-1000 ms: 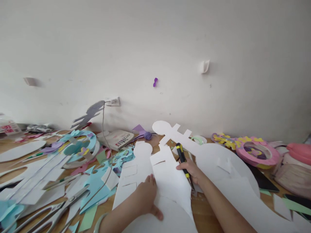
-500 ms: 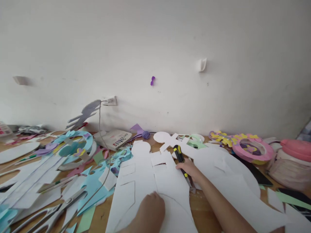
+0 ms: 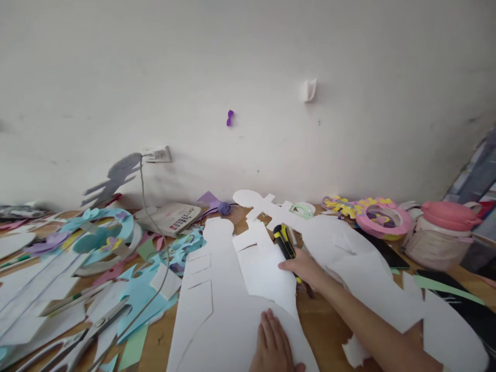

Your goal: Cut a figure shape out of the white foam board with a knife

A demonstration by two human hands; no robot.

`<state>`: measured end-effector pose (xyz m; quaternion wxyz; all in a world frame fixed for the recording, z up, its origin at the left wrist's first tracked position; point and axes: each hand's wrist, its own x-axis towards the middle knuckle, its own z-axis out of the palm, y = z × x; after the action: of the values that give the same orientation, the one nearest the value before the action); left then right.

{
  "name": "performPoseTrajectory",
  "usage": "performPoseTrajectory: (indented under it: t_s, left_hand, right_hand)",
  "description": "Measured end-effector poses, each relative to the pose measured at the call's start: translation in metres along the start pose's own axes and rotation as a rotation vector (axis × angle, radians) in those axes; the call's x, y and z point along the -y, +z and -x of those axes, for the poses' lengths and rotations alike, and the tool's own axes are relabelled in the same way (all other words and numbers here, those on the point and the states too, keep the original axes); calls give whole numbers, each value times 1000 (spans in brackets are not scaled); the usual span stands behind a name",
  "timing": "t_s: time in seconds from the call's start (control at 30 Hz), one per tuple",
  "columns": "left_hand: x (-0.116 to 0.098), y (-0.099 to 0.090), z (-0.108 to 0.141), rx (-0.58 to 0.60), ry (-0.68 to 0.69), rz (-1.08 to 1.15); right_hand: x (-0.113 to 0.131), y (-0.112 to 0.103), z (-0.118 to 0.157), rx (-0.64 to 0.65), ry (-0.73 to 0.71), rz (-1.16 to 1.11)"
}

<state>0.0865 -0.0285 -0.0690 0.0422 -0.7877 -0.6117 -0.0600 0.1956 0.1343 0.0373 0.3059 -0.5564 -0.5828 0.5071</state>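
Note:
A large white foam sheet (image 3: 228,305) with drawn pencil lines and cut slits lies in front of me. My left hand (image 3: 273,343) rests flat on its lower right part, fingers stretched out. In my right hand (image 3: 304,268) is a black and yellow utility knife (image 3: 284,240), held just beyond the sheet's right edge. Beside the knife, a section (image 3: 263,263) of the sheet with a slit near its top looks separated along a curved line. Right of my right hand lies another big white cut-out (image 3: 349,248).
Silver scissors (image 3: 93,330) and coloured scraps (image 3: 143,294) lie on the left. A calculator (image 3: 174,219) stands near the wall, with a grey cable (image 3: 155,222) running forward. Toward the right are a pink ring with yellow flowers (image 3: 383,222) and a pink-lidded container (image 3: 442,235).
My left hand has gone from curled fingers to lying flat, farther right on the sheet. My right hand still grips the knife. The camera view has turned to the right.

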Motion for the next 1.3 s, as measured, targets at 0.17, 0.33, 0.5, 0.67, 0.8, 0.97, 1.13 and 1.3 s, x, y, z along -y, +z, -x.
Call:
performPoseTrajectory:
  t_s: [0.17, 0.33, 0.5, 0.67, 0.8, 0.97, 1.13, 1.3]
  left_hand:
    - [11, 5, -2, 53, 130, -7]
    - [10, 5, -5, 40, 83, 29]
    - [4, 2, -4, -13, 9, -14]
    - [10, -2, -7, 71, 83, -1]
    - [16, 1, -9, 130, 107, 24]
    - [19, 11, -10, 99, 75, 51]
    - [22, 21, -12, 15, 133, -41]
    - [14, 40, -11, -288, 112, -135]
  right_hand:
    - [19, 3, 21, -64, -83, 67]
    - [32, 7, 39, -74, -141, 103]
    - [29, 6, 43, -64, -204, 116]
    - [22, -3, 42, -126, -228, 90]
    - [18, -13, 35, -161, -256, 4]
    - [8, -17, 19, -225, -220, -268]
    - [2, -32, 3, -269, -120, -386]
    - [2, -45, -2, -183, -91, -473]
